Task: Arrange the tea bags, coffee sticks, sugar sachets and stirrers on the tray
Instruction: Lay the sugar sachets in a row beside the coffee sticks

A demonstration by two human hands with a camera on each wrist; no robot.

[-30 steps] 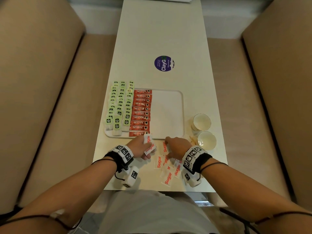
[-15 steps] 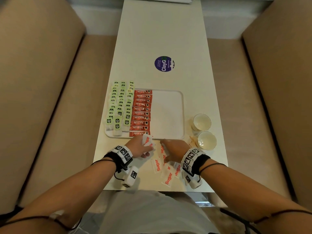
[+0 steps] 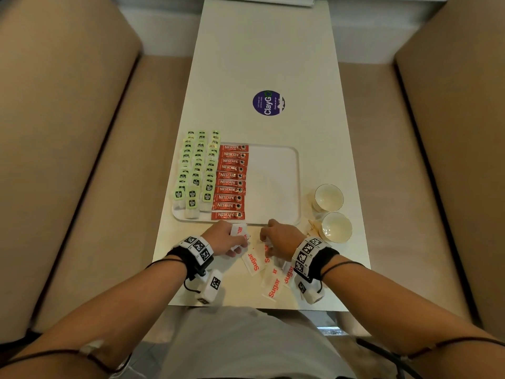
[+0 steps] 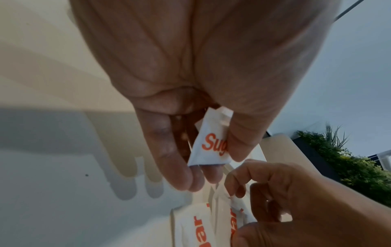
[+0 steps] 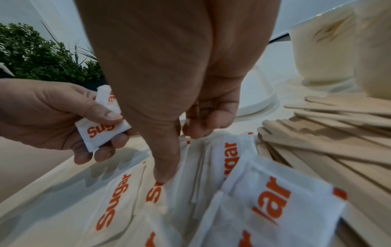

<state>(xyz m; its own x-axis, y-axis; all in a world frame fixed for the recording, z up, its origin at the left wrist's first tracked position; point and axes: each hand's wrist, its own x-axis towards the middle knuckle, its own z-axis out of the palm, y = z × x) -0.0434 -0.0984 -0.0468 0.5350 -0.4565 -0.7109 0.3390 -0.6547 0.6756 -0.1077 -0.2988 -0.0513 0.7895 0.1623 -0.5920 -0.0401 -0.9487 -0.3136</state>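
Observation:
The white tray [image 3: 276, 184] holds rows of green-tagged tea bags [image 3: 196, 173] on its left side and a column of red coffee sticks [image 3: 231, 181] beside them. Its right half is bare. Just below the tray's near rim, my left hand [image 3: 240, 242] pinches a white sugar sachet [image 4: 211, 145] between thumb and fingers. My right hand [image 3: 266, 242] is curled over the loose sugar sachets [image 3: 255, 265] on the table. Its thumb [image 5: 162, 177] presses one sachet and its fingertips [image 4: 232, 192] pinch that sachet's edge. Wooden stirrers [image 5: 328, 142] lie to the right of the pile.
Two empty cream cups [image 3: 328, 196] [image 3: 336, 227] stand right of the tray, next to the stirrers. A round purple sticker [image 3: 268, 103] sits farther up the narrow white table [image 3: 259, 50]. Beige sofa seats flank the table on both sides.
My right hand has dropped slightly onto the sugar pile and its fingers now close on a sachet. My left hand has barely moved with its sachet.

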